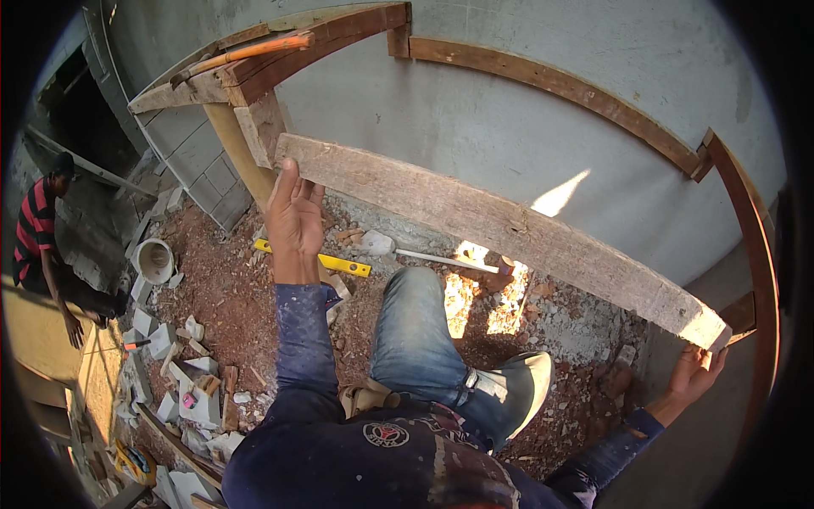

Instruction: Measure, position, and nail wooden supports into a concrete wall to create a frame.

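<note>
A long, rough wooden plank (500,222) slants across in front of me, its left end higher in the view than its right. My left hand (295,219) is closed on the left end, thumb against the face toward me. At the other end, my right hand (694,373) grips the plank from below, with some fingers partly hidden. The left end lies beside a short upright block of the wooden frame (360,25); whether they touch I cannot tell. By the right end stands the frame's reddish-brown side board (755,246), with a small crosspiece.
An orange-handled tool (267,48) rests on the frame's upper left. On the rubble floor lie a yellow spirit level (343,265) and a white-handled tool (441,259). A pale bucket (154,260), broken blocks (202,399) and another person (38,225) are at left. A grey wall (543,127) rises ahead.
</note>
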### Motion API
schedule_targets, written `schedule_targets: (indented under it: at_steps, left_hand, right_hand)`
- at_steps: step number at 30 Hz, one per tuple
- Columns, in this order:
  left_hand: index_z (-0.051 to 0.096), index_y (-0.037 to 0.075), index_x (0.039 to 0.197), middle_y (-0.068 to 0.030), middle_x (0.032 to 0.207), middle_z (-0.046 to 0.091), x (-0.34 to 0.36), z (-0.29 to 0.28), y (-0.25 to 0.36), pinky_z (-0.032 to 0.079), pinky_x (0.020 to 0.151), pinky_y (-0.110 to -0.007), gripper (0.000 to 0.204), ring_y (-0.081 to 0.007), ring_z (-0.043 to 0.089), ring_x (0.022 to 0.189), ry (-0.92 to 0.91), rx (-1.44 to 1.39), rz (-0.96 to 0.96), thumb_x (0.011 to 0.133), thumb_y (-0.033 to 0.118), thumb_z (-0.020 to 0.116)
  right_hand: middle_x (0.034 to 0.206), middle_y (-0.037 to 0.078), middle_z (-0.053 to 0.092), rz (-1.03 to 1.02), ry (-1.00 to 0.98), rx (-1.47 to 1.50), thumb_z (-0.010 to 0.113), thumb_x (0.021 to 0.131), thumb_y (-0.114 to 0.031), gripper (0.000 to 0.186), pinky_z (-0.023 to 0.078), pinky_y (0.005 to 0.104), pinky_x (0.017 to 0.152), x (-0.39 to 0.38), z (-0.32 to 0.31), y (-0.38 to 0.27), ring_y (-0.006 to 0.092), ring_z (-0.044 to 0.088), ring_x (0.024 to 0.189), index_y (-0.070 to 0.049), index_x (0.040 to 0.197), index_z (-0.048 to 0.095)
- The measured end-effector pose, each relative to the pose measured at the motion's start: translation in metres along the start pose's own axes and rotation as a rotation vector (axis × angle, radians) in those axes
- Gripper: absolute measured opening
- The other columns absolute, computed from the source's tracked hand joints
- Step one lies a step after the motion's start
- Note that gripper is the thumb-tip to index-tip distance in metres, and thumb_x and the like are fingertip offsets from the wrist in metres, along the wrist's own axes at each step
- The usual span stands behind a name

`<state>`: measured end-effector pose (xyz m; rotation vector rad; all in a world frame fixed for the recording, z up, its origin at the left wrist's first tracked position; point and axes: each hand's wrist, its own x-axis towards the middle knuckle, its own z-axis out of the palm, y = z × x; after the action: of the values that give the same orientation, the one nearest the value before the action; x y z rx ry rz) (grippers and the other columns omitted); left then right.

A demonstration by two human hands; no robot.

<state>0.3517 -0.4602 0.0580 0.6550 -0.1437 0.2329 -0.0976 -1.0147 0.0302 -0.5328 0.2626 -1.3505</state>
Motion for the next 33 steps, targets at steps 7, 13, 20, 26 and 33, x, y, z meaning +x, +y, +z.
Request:
schedule_targets:
  at_steps: [7, 13, 20, 26, 33]
  left_hand:
    - [0.04, 0.006, 0.142, -0.0157, 0.136, 0.048, 0.025, -0.023, -0.043, 0.039, 0.112, -0.052, 0.051, -0.0343, 0.047, 0.129, -0.054, -0.11, -0.279, 0.099, 0.026, 0.058]
    - [0.025, 0.002, 0.15, -0.0221, 0.152, 0.029, 0.046, -0.079, -0.14, 0.032, 0.115, -0.06, 0.051, -0.0452, 0.035, 0.138, -0.103, -0.467, -0.457, 0.108, 0.03, 0.031]
    - [0.038, 0.003, 0.145, -0.0202, 0.147, 0.042, 0.025, -0.113, -0.198, 0.033, 0.115, -0.053, 0.049, -0.0392, 0.041, 0.135, -0.05, -0.232, -0.574, 0.107, 0.032, 0.037]
    - [0.04, 0.004, 0.145, -0.0201, 0.138, 0.048, 0.02, -0.118, -0.191, 0.042, 0.108, -0.052, 0.055, -0.0375, 0.049, 0.125, 0.122, -0.114, -0.769, 0.104, 0.041, 0.042]
    - [0.039, -0.004, 0.141, -0.0244, 0.13, 0.05, 0.0, -0.094, -0.161, 0.048, 0.101, -0.053, 0.045, -0.0391, 0.056, 0.113, 0.183, -0.142, -0.659, 0.104, 0.023, 0.034]
  right_hand:
    - [0.156, 0.024, 0.029, 0.286, -0.66, 0.317, 0.063, 0.093, -0.023, 0.081, 0.026, 0.0528, 0.118, -0.076, 0.01, 0.033, 0.0356, 0.03, 0.144, -0.002, 0.156, 0.016]
    - [0.14, 0.018, 0.046, 0.226, -0.54, -0.024, 0.083, 0.077, -0.044, 0.082, 0.053, 0.0492, 0.098, -0.154, -0.007, 0.062, 0.0358, 0.046, 0.132, -0.006, 0.137, 0.043]
    - [0.134, 0.02, 0.05, 0.239, -0.806, -0.56, 0.1, 0.048, -0.025, 0.075, 0.054, 0.0378, 0.09, -0.239, 0.134, 0.138, 0.0254, 0.061, 0.108, 0.001, 0.109, 0.064]
    - [0.115, 0.023, 0.064, -0.075, -1.186, -0.582, 0.088, 0.069, -0.007, 0.051, 0.054, 0.0312, 0.086, -0.266, 0.201, 0.18, 0.0263, 0.067, 0.104, 0.005, 0.113, 0.065]
    - [0.104, 0.02, 0.069, -0.249, -1.159, -0.609, 0.09, 0.07, -0.013, 0.043, 0.058, 0.0307, 0.076, -0.285, 0.199, 0.18, 0.0249, 0.071, 0.091, 0.003, 0.104, 0.069]
